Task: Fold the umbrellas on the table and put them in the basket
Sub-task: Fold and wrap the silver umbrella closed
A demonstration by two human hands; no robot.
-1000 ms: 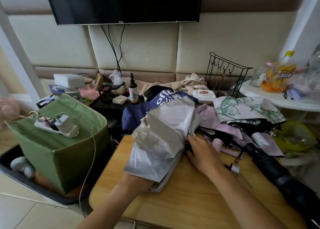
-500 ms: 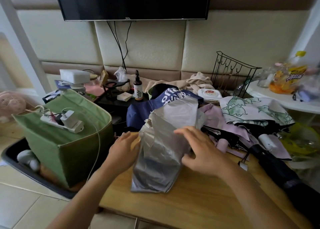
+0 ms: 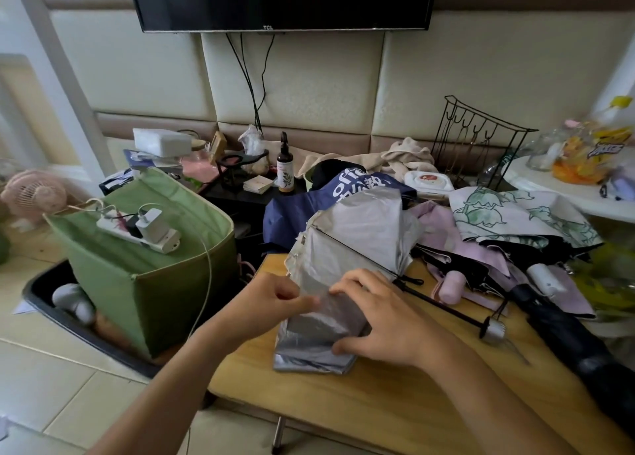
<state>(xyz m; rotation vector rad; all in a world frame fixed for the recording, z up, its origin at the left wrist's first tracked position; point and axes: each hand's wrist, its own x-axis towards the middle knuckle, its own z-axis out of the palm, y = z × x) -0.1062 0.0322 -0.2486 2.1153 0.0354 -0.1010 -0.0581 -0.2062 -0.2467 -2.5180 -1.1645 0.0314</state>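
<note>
A silver-grey umbrella [image 3: 350, 245] lies crumpled on the wooden table [image 3: 395, 396], its black shaft and silver handle [image 3: 494, 331] pointing right. My left hand [image 3: 271, 300] pinches the canopy's left edge. My right hand [image 3: 381, 320] grips the folded lower canopy from the right. Behind lie a navy umbrella [image 3: 295, 214], a pink one [image 3: 443, 234], a white leaf-print one [image 3: 515, 214] and a rolled black one [image 3: 563, 337]. The green fabric basket [image 3: 144, 283] stands left of the table.
A power strip with a charger [image 3: 144, 231] lies across the basket's top, its cable hanging down. A black tray [image 3: 51, 303] sits under the basket. A black wire rack [image 3: 477, 142], a dropper bottle [image 3: 284, 166] and a wipes pack [image 3: 427, 181] stand behind.
Both hands slid lower on the silver umbrella. The left hand went from lying flat beside it to pinching its edge, and the shaft and handle came into view at the right.
</note>
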